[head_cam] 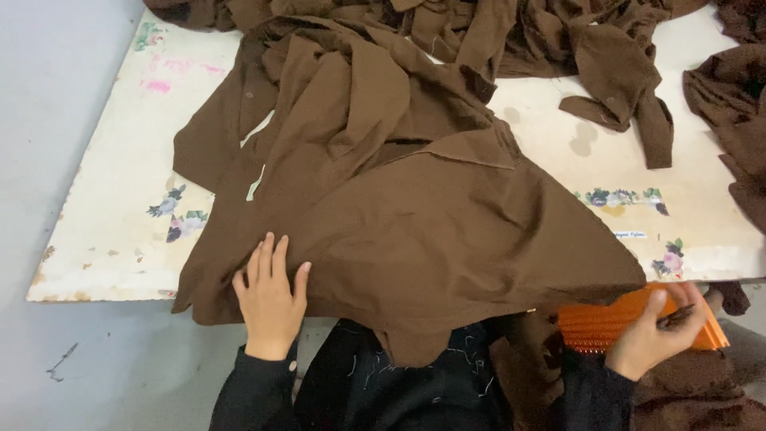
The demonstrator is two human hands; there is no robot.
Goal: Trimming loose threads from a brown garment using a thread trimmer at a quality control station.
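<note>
At the bottom of the frame, dark sleeves and a dark lap flecked with pale thread ends [399, 391] are seen. The left hand [270, 299] is laid flat, fingers spread narrowly, on the near edge of a brown garment [415, 231]. At the lower right, the right hand [654, 331] is closed around an orange ribbed object [606, 323], with a small dark tool [678, 317] pinched between the fingertips; its kind cannot be told. The orange object's left part is hidden under the garment's hem.

The brown garment is spread across the centre of the frame, over a cream board [104, 231] lying on a grey floor [48, 96], with its hem hanging off the board's near edge. The board's edges are chipped and stained. Small floral decals [177, 214] are noted at centre left, and a further floral strip [622, 197] at centre right, with a small white label just below it. Pink and green smudges [159, 84] are seen at the upper left.

Along the top and right edges, more brown garments [590, 48] are heaped, covering the board's far side.
</note>
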